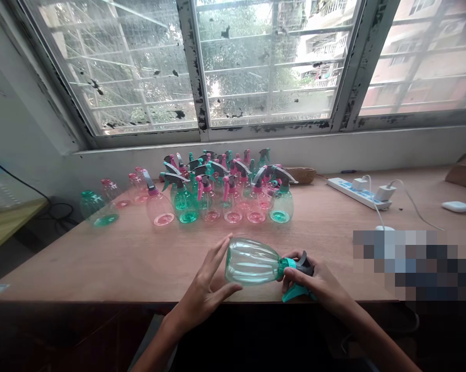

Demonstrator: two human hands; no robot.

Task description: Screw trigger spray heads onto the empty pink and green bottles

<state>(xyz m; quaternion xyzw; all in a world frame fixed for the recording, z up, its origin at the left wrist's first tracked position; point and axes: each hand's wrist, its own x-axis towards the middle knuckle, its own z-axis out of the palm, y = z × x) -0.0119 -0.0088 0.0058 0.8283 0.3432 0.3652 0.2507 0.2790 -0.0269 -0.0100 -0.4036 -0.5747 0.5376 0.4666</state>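
Note:
A clear green spray bottle (252,262) lies sideways in the air above the table's front edge, its base pointing left. My right hand (314,279) is closed around its neck and the black and teal spray head (303,266). At the base end, my left hand (207,284) is open, with fingers stretched and thumb apart. Whether its fingertips touch the bottle I cannot tell. Beyond the hands stands a tight group of pink and green spray bottles (233,204) with spray heads on, all upright.
Several bottles without spray heads, among them a green bottle (99,209), stand at the left of the wooden table (140,258). A white power strip (359,192) with plugged-in chargers lies at the right. A brown cardboard piece (300,175) is behind the group, below the windows.

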